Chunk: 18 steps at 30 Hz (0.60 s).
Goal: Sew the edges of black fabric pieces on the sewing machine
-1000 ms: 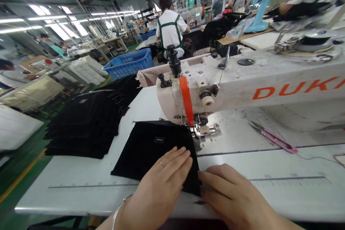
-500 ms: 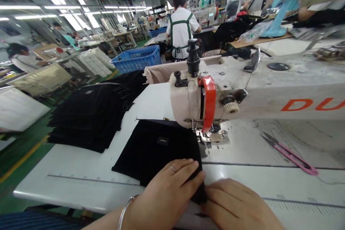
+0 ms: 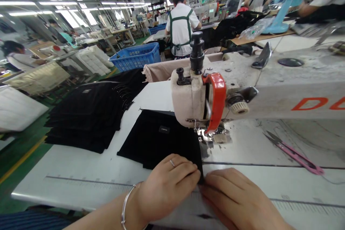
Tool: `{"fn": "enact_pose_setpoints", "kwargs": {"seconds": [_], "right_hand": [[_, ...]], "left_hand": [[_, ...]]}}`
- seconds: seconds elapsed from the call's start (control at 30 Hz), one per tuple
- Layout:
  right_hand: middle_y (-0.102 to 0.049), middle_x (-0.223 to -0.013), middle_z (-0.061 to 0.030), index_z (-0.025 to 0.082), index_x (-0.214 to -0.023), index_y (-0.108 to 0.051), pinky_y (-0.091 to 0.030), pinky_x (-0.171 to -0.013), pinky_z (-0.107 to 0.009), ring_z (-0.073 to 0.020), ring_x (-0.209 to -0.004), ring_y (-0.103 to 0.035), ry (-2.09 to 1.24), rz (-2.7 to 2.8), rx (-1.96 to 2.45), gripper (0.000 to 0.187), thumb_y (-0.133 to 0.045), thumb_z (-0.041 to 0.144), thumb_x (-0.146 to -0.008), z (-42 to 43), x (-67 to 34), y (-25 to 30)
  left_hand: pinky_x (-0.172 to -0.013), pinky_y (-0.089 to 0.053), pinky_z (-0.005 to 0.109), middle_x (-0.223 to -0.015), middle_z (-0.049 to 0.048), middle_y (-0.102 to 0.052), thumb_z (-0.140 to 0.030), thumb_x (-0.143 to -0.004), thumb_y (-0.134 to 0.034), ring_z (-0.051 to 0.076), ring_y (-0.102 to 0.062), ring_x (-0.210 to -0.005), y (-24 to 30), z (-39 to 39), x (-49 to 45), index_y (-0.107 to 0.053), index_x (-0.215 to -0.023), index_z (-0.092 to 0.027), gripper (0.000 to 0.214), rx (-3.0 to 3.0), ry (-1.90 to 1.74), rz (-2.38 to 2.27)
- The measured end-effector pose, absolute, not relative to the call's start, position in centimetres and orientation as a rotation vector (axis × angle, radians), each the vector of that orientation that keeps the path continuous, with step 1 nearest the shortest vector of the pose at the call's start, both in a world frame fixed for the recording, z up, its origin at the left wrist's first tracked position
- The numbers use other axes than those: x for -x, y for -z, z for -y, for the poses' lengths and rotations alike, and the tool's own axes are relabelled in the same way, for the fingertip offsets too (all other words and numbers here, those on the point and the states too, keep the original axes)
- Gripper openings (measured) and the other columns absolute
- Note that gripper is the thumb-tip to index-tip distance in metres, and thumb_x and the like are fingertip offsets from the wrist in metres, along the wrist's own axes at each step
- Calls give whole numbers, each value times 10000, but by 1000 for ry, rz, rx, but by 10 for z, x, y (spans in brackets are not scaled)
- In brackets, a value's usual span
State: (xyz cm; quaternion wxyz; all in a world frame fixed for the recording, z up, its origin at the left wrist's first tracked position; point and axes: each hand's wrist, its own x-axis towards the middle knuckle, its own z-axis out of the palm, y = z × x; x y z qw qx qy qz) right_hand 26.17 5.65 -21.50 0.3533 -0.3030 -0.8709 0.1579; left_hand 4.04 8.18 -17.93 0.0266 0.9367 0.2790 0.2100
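Observation:
A black fabric piece (image 3: 159, 140) with a small label lies flat on the white sewing table (image 3: 81, 172), its right edge running under the presser foot (image 3: 212, 137) of the cream sewing machine (image 3: 196, 97). My left hand (image 3: 168, 183), with a ring and a bracelet, has its fingers curled and pinches the fabric's near right corner. My right hand (image 3: 237, 201) lies flat on the table just right of that corner, fingertips touching it.
Pink thread snips (image 3: 296, 153) lie on the machine bed to the right. A stack of black fabric pieces (image 3: 86, 115) sits at the table's left. Behind are a blue basket (image 3: 137, 55), a seated person in a white shirt (image 3: 181, 25) and more workstations.
My left hand's fingers went from flat to curled on the fabric's near corner. The fabric's near edge has moved a little away from me, and the view has shifted left.

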Motion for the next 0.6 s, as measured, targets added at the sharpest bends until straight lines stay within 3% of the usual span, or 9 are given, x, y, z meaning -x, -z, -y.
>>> {"fn": "enact_pose_setpoints", "kwargs": {"seconds": [0.1,0.47,0.6], "right_hand": [[-694,-989,-33,163,-1070,-668,-489,-850,-320,-175,-949,-598,-425,2237,745,216,-475,137,-977,-56,-263,214],[-657,-869,-23,166,-939,-653,-476,-753,-333,-174,-845,-578,-464,2234,775,153,-507,120,-950,-57,-260,212],[-661,-856,-31,172,-972,-666,-481,-757,-335,-175,-844,-586,-477,2224,759,182,-489,132,-961,-56,-262,213]], "left_hand": [[-783,-575,309,-997,69,-702,-83,-942,-521,169,-632,-888,178,-80,-42,-648,-1011,-94,145,-2890,-762,-798],[-865,-544,334,-1098,89,-669,-102,-969,-498,179,-594,-985,186,-80,-37,-612,-1144,-76,210,-2764,-790,-724],[-844,-544,329,-1050,81,-682,-93,-970,-482,172,-606,-955,186,-82,-39,-610,-1106,-74,188,-2789,-662,-701]]}}
